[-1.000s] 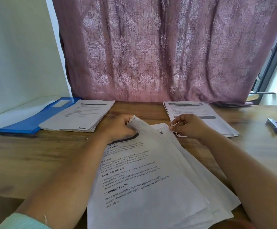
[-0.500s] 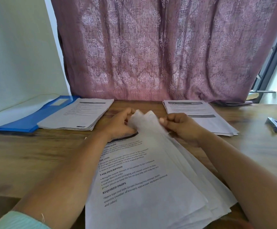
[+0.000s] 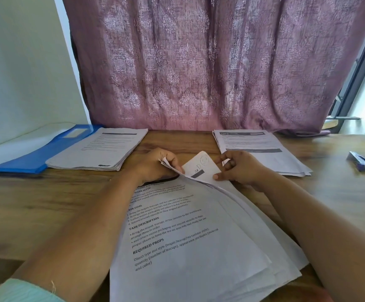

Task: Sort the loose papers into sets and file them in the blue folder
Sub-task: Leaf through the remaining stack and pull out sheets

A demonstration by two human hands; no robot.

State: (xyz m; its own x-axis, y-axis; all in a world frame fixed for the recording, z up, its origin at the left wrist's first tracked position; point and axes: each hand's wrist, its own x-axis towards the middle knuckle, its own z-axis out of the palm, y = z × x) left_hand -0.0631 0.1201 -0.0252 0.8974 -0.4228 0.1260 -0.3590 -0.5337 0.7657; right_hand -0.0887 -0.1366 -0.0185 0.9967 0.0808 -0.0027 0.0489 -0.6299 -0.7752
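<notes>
Papers (image 3: 190,243) lie in a loose fanned stack on the wooden table (image 3: 46,203) right in front of us, the near edge cut off by the bottom of the view. Our left hand (image 3: 155,166) pinches the far corners of the upper sheets, lifted and curled back. Our right hand (image 3: 240,168) holds with thumb and fingertips the corner of a lower sheet (image 3: 201,168) bearing handwriting too small for us to read. A sorted pile (image 3: 98,151) sits far left, its edge overlapping the blue folder (image 3: 35,158), whose left end runs out of view. Another pile (image 3: 262,151) sits far right. Near the right edge lies a small dark object (image 3: 364,164) we cannot identify. Behind hangs a pink curtain (image 3: 209,66).
</notes>
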